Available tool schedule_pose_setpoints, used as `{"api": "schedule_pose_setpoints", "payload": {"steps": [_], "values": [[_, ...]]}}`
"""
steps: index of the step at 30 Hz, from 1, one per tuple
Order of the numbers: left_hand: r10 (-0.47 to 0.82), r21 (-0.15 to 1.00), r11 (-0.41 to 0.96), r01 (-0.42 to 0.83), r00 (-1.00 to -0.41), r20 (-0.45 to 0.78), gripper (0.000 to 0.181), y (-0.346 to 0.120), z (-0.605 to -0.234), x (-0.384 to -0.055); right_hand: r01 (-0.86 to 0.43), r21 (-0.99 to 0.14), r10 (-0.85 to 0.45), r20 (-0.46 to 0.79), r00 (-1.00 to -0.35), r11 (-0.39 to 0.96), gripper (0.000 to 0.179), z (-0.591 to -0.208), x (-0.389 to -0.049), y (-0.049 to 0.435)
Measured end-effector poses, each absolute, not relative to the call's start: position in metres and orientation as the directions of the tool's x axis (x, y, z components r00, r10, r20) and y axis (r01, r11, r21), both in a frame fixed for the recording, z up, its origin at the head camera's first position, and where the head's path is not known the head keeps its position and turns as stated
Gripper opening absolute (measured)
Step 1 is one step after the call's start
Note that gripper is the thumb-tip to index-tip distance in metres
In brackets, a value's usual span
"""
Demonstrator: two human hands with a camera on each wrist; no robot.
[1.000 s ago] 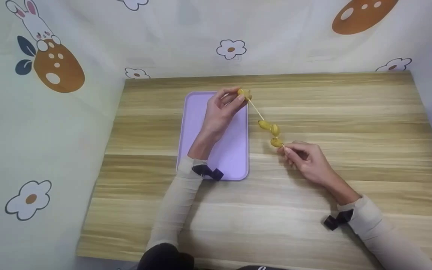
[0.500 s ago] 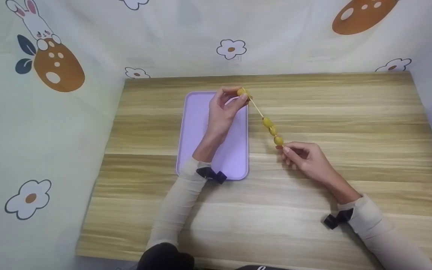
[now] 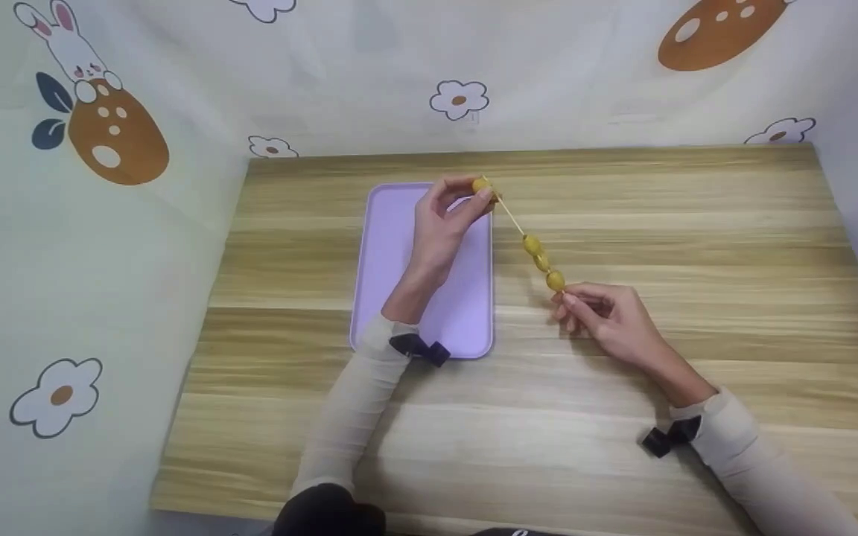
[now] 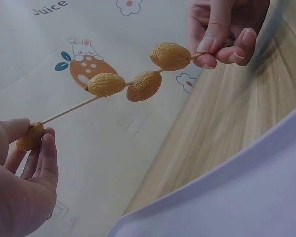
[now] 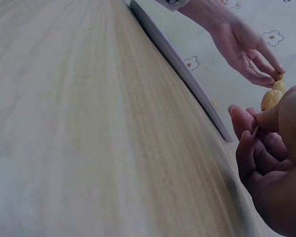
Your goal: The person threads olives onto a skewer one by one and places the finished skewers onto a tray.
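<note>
A thin wooden skewer (image 4: 71, 109) slants in the air between my two hands, above the table. Three wrinkled yellow dried fruits sit along it: one (image 4: 170, 56) close to my right fingertips, a middle one (image 4: 144, 86) and a third (image 4: 105, 84). Bare stick shows beyond them. At the far end, my left hand (image 3: 436, 227) pinches another such dried fruit (image 4: 31, 137) between thumb and fingers, with the skewer running into it. My right hand (image 3: 611, 316) pinches the skewer's near end; in the right wrist view that hand covers most of the fruits.
A shallow lilac tray (image 3: 462, 331) lies on the wood-grain table (image 3: 697, 223), under my left forearm. A pale printed cloth (image 3: 369, 89) hangs behind the table and along its left side. Black wrist cameras (image 3: 671, 438) are strapped over both sleeves.
The three fruits on the skewer have turned from askew into a straighter row. My left hand has shifted slightly right with its fruit; my right hand stays nearly in place.
</note>
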State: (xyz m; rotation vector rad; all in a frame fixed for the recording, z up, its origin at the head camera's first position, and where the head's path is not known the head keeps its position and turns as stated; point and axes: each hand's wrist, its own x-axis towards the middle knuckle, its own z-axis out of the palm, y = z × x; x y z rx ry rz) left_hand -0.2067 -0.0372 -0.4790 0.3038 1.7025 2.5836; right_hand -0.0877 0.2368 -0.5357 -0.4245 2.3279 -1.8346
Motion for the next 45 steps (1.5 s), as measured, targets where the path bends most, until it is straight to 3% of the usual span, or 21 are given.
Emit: {"api": "schedule_pose_setpoints", "payload": {"steps": [10, 14, 17, 23, 27, 36, 45], "values": [[0.317, 0.808, -0.581, -0.095, -0.941, 0.117, 0.032, -0.0373, -0.4738, -0.2052, -0.141, -0.978, -0.404, 0.068, -0.912, 0.154, 0.021, -0.5347, -0.0870, 0.2386], [0.371, 0.771, -0.624, -0.130, -0.917, 0.147, 0.043, -0.0375, -0.4726, -0.2047, -0.161, -0.980, -0.452, 0.090, -0.887, 0.120, 0.021, -0.5349, -0.0878, 0.2403], [0.340, 0.783, -0.615, -0.096, -0.928, 0.153, 0.048, -0.0365, -0.4722, -0.2043, -0.157, -0.981, -0.476, 0.086, -0.875, 0.111, 0.021, -0.5349, -0.0884, 0.2409], [0.179, 0.852, -0.523, 0.033, -0.973, 0.147, 0.028, -0.0321, -0.4759, -0.2047, -0.138, -0.980, -0.463, 0.057, -0.884, 0.142, 0.025, -0.5367, -0.0895, 0.2391], [0.124, 0.878, -0.469, 0.093, -0.978, 0.170, 0.027, -0.0322, -0.4785, -0.2046, -0.107, -0.974, -0.430, 0.012, -0.903, 0.198, 0.028, -0.5362, -0.0895, 0.2377], [0.136, 0.896, -0.433, 0.094, -0.976, 0.168, 0.026, -0.0333, -0.4767, -0.2033, -0.107, -0.977, -0.341, 0.040, -0.939, 0.182, 0.023, -0.5374, -0.0888, 0.2362], [0.151, 0.892, -0.447, 0.057, -0.979, 0.139, 0.026, -0.0297, -0.4743, -0.1992, -0.117, -0.977, -0.341, 0.050, -0.939, 0.177, 0.021, -0.5383, -0.0865, 0.2367]]}}
